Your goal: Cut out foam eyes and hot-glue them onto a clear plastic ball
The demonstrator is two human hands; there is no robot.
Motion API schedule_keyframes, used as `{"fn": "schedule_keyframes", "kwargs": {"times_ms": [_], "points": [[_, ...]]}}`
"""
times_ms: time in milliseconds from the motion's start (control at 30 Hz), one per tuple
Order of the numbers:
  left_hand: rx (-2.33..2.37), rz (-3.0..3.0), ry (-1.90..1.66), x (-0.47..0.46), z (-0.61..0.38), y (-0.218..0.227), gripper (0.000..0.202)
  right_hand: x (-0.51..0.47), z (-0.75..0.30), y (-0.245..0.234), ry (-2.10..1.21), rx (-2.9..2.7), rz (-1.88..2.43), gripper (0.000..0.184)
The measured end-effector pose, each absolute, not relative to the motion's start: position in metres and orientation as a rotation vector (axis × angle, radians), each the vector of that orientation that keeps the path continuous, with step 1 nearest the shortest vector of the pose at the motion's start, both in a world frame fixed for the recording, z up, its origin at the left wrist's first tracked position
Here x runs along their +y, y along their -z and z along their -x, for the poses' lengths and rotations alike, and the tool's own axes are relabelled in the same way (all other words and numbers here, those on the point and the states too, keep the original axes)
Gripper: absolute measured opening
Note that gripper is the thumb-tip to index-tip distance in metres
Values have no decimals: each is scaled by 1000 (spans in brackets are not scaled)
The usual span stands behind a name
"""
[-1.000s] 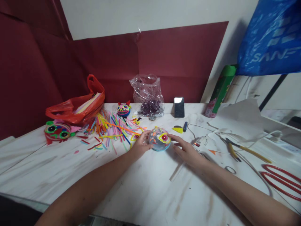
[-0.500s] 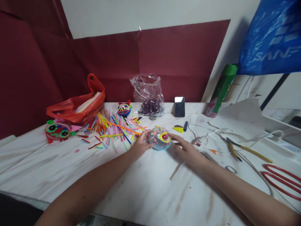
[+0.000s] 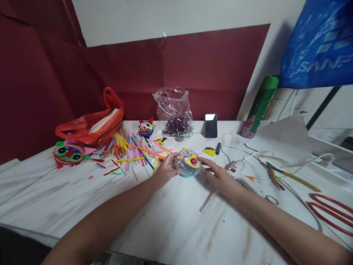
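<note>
A clear round plastic ball (image 3: 185, 170) with a light blue lower rim rests on the table between my hands. Orange and yellow bits show on it, and a yellow-edged eye piece (image 3: 193, 161) with a red centre sits on its right front. My left hand (image 3: 166, 168) grips the ball's left side, thumb toward the front. From the right, my right hand (image 3: 220, 176) reaches its fingertips to the ball's edge beside the eye, steadying it. A second eye piece (image 3: 160, 160) lies just behind my left hand, partly covered.
Colourful pipe cleaners (image 3: 135, 149) spread at left, near a red plastic bag (image 3: 91, 127) and two decorated balls, one small (image 3: 146, 128), one larger (image 3: 68, 153). A clear bag (image 3: 176, 114) and a phone (image 3: 211, 126) stand behind. Pliers (image 3: 275, 176), a glue stick (image 3: 208, 201) and cables lie right.
Almost nothing differs. Both hands keep their places at the ball, and the whole view has shifted very slightly.
</note>
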State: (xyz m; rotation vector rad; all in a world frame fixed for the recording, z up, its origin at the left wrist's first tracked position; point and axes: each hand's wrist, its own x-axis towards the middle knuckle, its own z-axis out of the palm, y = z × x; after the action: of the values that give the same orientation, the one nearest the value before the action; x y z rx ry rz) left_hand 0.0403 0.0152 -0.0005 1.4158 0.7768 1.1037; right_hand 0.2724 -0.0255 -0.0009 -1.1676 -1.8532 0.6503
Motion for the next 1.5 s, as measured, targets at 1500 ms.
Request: {"fn": "schedule_keyframes", "kwargs": {"times_ms": [1500], "points": [[798,-1433,-1101,17,-41,4,74,-24,-275,6,-618,-1863,1169,49]]}}
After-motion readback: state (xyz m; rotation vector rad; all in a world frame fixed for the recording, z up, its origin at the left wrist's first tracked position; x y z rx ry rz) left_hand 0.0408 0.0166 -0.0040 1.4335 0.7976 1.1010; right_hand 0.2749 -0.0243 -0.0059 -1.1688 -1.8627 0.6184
